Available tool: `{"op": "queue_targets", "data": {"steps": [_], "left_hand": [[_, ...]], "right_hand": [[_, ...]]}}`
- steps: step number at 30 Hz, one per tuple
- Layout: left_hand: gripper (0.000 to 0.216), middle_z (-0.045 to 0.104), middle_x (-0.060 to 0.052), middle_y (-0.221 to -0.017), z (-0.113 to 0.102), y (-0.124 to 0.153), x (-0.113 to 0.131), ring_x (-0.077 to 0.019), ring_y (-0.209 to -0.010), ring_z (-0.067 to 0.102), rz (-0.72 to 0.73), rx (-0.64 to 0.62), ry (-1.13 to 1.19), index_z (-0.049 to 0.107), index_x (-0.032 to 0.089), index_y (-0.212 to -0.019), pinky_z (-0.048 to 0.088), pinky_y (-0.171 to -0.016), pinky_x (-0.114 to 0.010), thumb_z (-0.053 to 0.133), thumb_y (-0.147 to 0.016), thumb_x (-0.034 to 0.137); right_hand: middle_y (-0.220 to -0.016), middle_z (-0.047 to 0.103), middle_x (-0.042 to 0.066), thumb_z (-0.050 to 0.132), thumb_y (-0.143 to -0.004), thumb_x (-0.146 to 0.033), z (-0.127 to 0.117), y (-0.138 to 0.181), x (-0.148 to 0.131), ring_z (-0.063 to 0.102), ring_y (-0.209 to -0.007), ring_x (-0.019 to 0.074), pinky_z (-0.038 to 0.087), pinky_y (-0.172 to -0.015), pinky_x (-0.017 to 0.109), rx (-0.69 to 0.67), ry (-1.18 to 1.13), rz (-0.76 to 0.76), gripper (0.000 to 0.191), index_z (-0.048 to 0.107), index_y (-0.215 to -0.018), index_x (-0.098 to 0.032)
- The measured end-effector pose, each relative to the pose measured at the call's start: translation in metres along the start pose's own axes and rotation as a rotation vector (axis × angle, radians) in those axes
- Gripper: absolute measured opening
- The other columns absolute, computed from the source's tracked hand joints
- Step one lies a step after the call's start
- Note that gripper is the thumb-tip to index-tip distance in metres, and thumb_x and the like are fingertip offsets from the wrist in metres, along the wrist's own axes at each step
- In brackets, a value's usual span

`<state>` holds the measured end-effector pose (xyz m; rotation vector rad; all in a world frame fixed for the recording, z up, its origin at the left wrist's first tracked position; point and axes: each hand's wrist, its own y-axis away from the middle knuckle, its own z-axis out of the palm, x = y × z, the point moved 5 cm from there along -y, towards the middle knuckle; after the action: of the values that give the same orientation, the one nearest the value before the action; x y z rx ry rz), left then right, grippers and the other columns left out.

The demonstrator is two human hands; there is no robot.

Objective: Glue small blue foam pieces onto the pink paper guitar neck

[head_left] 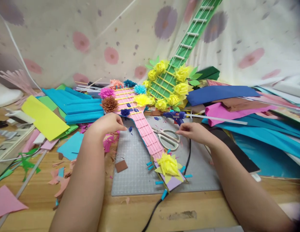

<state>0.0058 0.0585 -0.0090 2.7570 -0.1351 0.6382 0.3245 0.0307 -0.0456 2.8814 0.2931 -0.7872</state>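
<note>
L hand (113, 124) nr paper guitar (145, 131), R hand (192, 131) by scissors (169, 138); can't tell if either grips. Risk: R hand brushes glue gun (175, 115), burn if hot.

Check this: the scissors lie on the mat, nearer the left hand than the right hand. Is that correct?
Not quite: in the head view, the scissors lie on the mat, but nearer the right hand than the left hand.
</note>
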Motion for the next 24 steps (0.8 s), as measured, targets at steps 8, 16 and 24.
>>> {"op": "queue_targets", "data": {"steps": [8,16,24], "left_hand": [[0.027,0.069,-0.014,-0.098,0.037,0.000,0.029,-0.0318,-0.090,0.064,-0.097,0.126,-0.323,0.067,0.021,-0.090,0.048,-0.074,-0.038,0.062,-0.063,0.026],[0.030,0.069,-0.017,-0.099,0.039,-0.005,0.029,-0.0336,-0.095,0.064,-0.135,0.171,-0.307,0.070,0.020,-0.089,0.048,-0.078,-0.042,0.051,-0.068,0.015],[0.013,0.069,-0.007,-0.071,0.029,-0.010,0.012,-0.0195,-0.060,0.063,-0.058,0.135,-0.062,0.067,0.020,-0.066,0.047,-0.057,-0.028,0.054,-0.062,0.019]], "right_hand": [[-0.055,0.050,0.000,0.056,-0.061,-0.075,-0.009,-0.003,0.038,0.045,-0.053,0.0154,0.027,-0.050,0.028,0.298,0.208,0.261,0.056,0.037,-0.057,-0.022],[-0.094,0.059,0.013,0.060,-0.064,-0.066,0.010,-0.014,0.036,0.055,-0.088,0.0266,0.043,-0.075,0.038,0.566,0.027,-0.008,0.057,0.053,-0.094,-0.018],[-0.098,0.062,0.015,0.060,-0.070,-0.055,0.018,-0.020,0.028,0.058,-0.091,0.0280,0.044,-0.077,0.037,0.486,-0.038,0.089,0.049,0.057,-0.098,-0.015]]}}
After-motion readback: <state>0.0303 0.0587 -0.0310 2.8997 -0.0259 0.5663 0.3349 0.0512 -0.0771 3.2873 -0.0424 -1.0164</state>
